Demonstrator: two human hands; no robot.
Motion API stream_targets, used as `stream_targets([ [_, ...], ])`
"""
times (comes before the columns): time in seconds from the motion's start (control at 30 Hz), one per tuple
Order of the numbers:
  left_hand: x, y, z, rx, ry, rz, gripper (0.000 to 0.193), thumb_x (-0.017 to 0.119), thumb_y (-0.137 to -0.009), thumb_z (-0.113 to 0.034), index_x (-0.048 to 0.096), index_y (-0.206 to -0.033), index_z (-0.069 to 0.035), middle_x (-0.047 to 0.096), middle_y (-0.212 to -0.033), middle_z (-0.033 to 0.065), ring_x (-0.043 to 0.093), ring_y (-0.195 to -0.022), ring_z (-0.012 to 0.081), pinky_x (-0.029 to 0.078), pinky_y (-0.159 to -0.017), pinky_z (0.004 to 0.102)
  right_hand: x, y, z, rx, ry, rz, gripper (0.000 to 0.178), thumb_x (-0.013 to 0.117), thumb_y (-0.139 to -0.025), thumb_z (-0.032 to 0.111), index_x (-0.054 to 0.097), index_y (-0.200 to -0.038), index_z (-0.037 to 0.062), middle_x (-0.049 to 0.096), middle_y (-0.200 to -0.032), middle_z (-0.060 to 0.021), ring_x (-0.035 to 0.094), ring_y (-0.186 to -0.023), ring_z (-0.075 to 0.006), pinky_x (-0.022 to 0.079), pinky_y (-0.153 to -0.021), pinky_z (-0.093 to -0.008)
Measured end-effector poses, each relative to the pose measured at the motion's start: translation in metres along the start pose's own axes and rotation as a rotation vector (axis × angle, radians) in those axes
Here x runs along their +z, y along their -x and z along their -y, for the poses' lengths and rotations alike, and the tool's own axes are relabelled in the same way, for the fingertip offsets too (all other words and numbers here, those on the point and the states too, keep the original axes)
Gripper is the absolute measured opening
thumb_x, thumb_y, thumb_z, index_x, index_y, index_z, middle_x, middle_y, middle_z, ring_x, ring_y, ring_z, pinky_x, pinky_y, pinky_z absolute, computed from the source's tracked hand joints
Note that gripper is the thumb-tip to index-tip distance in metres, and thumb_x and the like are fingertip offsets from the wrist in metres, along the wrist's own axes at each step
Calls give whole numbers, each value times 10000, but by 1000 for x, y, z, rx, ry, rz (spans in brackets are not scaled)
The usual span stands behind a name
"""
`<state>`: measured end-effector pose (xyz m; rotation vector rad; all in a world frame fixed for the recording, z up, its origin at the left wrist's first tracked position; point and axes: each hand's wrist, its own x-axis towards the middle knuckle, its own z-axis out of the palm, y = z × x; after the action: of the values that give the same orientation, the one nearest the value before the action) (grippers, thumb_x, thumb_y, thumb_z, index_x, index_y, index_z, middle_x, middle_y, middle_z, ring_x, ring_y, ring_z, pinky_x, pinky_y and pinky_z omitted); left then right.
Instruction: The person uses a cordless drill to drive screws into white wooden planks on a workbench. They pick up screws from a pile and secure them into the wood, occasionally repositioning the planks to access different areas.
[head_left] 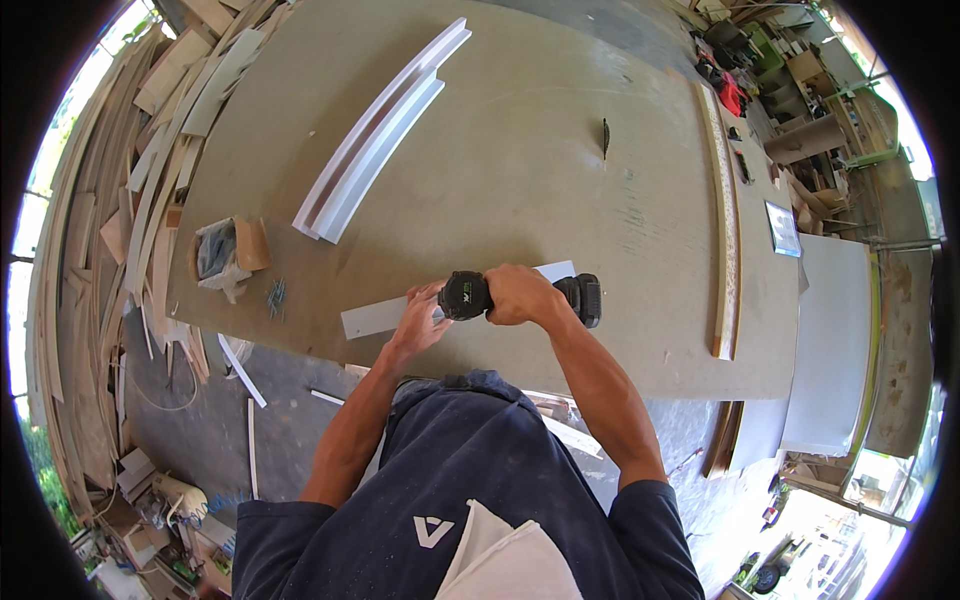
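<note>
My right hand (522, 295) is wrapped round the grip of a black cordless drill (465, 297). The drill's round rear end faces up, and its battery sticks out to the right. Close against the drill's left side, my left hand (420, 322) has its fingers bent together. What they pinch, if anything, is hidden. Below both hands lies a flat pale grey strip (372, 318), whose other end shows beyond my right hand. The drill's tip is out of sight beneath its body.
Two long white channel-shaped pieces (385, 135) lie on the worktable (500, 180). At left stand an open carton (250, 245) and a small pile of screws (276, 297). A long narrow board (720, 220) lies at right. Stacked timber (90, 250) flanks the table's left side.
</note>
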<state>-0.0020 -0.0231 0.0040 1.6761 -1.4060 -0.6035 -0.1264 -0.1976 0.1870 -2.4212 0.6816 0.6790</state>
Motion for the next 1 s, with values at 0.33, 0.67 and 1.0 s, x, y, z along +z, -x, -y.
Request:
stream_targets([
  [0.33, 7, 0, 11, 79, -60, -35, 275, 735, -736, 8, 731, -1009, -27, 610, -1395, 131, 521, -1351, 284, 350, -1079, 465, 0, 4, 4, 38, 40, 70, 325, 714, -675, 144, 721, -978, 28, 739, -963, -220, 714, -945, -408, 579, -849, -480],
  [0.67, 6, 5, 8, 162, -204, -53, 189, 741, -752, -28, 745, -939, -61, 621, -1411, 50, 453, -1424, 252, 356, -1080, 484, 10, 13, 10, 77, 101, 67, 325, 725, -697, 159, 723, -991, 21, 731, -950, -227, 717, -929, -404, 577, -839, -476],
  [1.0, 3, 4, 3, 158, -256, 6, 382, 693, -777, 11, 708, -1147, -84, 644, -1379, 15, 423, -1441, 276, 330, -1096, 497, 10, 15, 14, 82, 142, 52, 328, 738, -699, 161, 736, -1010, 55, 731, -948, -200, 718, -920, -390, 579, -839, -468],
])
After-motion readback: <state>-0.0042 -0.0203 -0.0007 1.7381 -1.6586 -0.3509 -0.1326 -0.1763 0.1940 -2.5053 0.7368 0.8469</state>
